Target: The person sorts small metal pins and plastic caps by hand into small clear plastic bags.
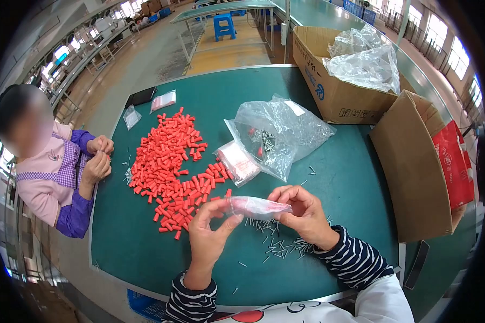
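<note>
My left hand and my right hand hold a small clear plastic bag between them, each pinching one end. Something red shows through the bag. Beyond my left hand spreads a large pile of red plastic caps on the green table. Loose metal screws lie below and beside my right hand. A stack of small flat bags rests just beyond the held bag, touching a large clear bag with metal pieces and a bit of red inside.
A co-worker sits at the left edge, hands together near the pile. Two cardboard boxes stand at the right, one holding clear plastic, the other something red. Small bags and a dark flat object lie at the far left corner.
</note>
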Demonstrator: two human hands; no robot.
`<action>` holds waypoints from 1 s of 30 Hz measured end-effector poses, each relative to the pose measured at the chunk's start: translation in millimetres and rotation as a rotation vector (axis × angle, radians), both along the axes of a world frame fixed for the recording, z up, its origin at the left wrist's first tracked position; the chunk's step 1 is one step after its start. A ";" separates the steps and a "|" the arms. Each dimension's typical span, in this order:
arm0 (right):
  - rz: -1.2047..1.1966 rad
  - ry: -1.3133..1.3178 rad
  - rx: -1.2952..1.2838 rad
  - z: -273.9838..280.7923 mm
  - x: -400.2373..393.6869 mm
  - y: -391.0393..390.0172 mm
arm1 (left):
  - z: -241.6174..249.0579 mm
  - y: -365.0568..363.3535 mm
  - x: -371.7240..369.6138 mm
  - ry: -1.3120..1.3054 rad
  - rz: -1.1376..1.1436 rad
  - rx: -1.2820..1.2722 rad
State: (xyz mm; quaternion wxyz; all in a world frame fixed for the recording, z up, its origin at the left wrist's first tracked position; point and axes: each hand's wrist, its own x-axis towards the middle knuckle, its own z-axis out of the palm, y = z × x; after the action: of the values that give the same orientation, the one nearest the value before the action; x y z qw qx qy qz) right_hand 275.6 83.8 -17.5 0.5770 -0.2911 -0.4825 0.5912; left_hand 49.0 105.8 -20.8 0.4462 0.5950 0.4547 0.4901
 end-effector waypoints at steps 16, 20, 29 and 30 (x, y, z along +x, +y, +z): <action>0.104 -0.061 -0.027 -0.3 -5.3 -4.9 | 7.1 5.4 -0.5 0.172 -0.085 0.103; 0.090 -0.116 -0.016 -1.9 -8.7 -7.1 | 9.0 5.6 -2.8 0.247 -0.133 0.082; 0.064 -0.185 -0.060 -1.0 -14.4 -10.0 | 8.1 6.8 -2.1 0.325 -0.136 0.302; 0.089 -0.190 -0.062 -2.0 -13.2 -9.0 | 8.8 7.1 -2.0 0.326 -0.134 0.318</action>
State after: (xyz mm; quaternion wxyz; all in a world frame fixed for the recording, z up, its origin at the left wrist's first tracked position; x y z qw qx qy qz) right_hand 262.4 74.8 -19.6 0.4926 -0.3418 -0.5288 0.6007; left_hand 47.0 112.9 -12.0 0.2989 0.7579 0.3973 0.4224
